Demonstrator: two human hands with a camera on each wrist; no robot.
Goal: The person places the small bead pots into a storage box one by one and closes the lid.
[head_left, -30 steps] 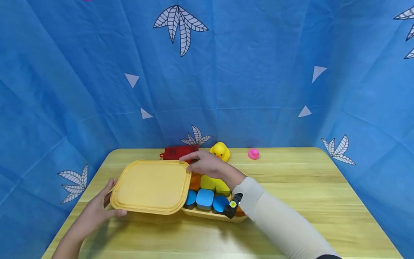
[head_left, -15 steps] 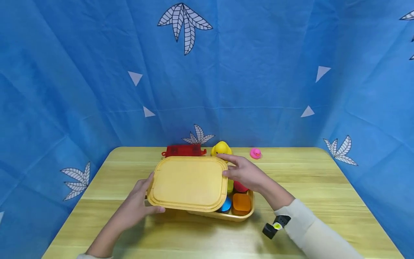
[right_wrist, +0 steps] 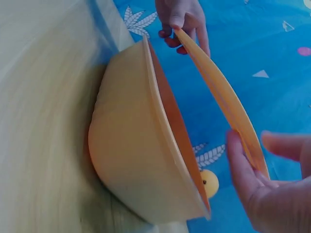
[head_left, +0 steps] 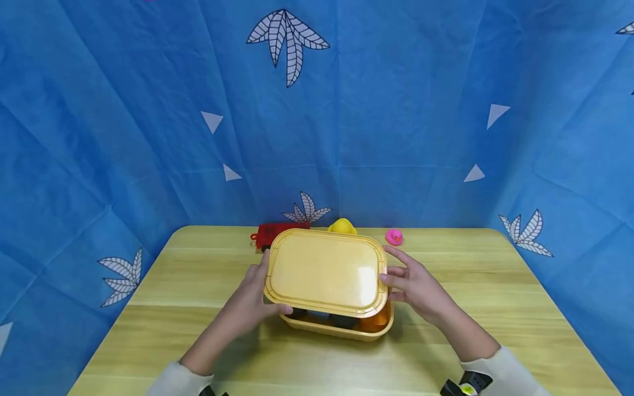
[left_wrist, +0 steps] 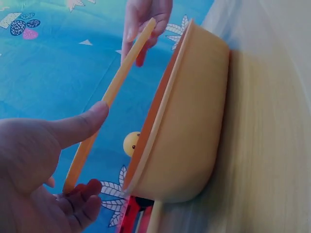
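Note:
A yellow plastic lid (head_left: 327, 272) is held level just above a yellow rectangular box (head_left: 337, 331). My left hand (head_left: 247, 297) grips the lid's left edge, thumb on top and fingers beneath, as the left wrist view shows. At the right edge, my right hand (head_left: 421, 289) holds the lid with its thumb and fingers on either side of the rim. In the right wrist view a gap separates the lid from the box rim. An orange block (head_left: 378, 320) and dark block sides show through the front gap; the lid hides the other contents.
Behind the box stand a red toy with a dark wheel (head_left: 279, 231), a yellow rubber duck (head_left: 342, 226) partly hidden by the lid, and a small pink duck (head_left: 394, 237). A blue patterned cloth (head_left: 386, 110) hangs beyond the wooden table (head_left: 470, 291).
Both hands have moved right with the lid, from beside and partly over the box to almost fully over it. The coloured blocks inside have become mostly covered.

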